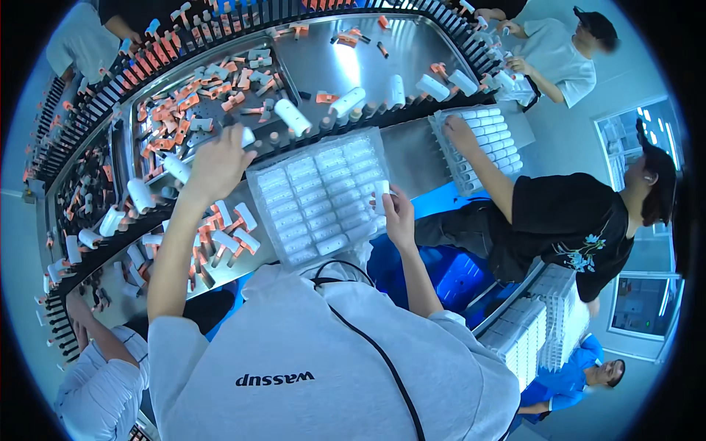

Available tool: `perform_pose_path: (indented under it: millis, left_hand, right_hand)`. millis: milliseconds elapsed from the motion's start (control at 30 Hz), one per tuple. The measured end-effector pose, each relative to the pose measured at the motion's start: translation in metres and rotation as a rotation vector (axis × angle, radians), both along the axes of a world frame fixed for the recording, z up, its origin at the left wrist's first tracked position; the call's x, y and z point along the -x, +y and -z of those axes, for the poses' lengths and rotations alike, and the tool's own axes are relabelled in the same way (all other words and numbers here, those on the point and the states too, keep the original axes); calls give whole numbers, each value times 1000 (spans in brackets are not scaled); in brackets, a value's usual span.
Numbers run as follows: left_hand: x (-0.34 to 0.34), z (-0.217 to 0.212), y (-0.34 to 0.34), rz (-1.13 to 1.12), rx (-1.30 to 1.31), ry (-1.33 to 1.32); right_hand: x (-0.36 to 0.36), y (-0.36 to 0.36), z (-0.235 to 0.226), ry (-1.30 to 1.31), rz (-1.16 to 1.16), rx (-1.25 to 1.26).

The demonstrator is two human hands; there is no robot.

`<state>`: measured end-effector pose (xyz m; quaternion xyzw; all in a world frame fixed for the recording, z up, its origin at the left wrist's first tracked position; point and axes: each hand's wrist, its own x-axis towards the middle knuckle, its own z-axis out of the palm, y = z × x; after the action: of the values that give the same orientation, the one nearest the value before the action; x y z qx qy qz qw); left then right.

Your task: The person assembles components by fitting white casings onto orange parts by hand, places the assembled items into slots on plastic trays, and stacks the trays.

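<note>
My left hand [219, 163] reaches over the rack edge, its fingers closed around a white plastic housing [248, 137]; whether a peg still supports that housing is hidden. In my right hand [400, 214] is another white housing [381, 195], held upright between thumb and fingers. It is at the right edge of a clear plastic tray [259, 192], whose rows of pockets hold several white pieces. More white housings stand on pegs along the rack, among them one just right of my left hand [293, 116] and one to its left [176, 169].
Orange-and-grey parts [184, 110] fill a metal tray beyond the rack. Orange-and-white parts [224, 234] lie left of my tray. A co-worker at right reaches to a second filled tray [460, 180]. Stacked white trays [515, 334] and a blue bin [460, 283] stand behind. Other people work around the pegged conveyor.
</note>
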<state>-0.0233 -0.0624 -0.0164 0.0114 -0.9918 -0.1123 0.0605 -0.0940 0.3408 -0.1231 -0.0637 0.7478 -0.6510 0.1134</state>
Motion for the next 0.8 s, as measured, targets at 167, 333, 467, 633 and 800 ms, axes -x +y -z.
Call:
perform_pose_path:
  millis: [167, 333, 467, 633, 800]
  left_hand:
    - [-22, 12, 4, -318, 232, 6]
    - [-30, 10, -5, -521, 450, -17]
    - [-63, 20, -35, -536, 391, 18]
    - [-106, 24, -68, -516, 213, 57]
    - [-130, 2, -72, -674, -6, 121]
  right_hand:
    - [20, -2, 25, -70, -29, -149]
    - [25, -32, 13, -143, -35, 87]
    - [21, -50, 22, -165, -107, 51]
    - [6, -61, 34, -155, -152, 58]
    - [-2, -48, 43, -133, -107, 99]
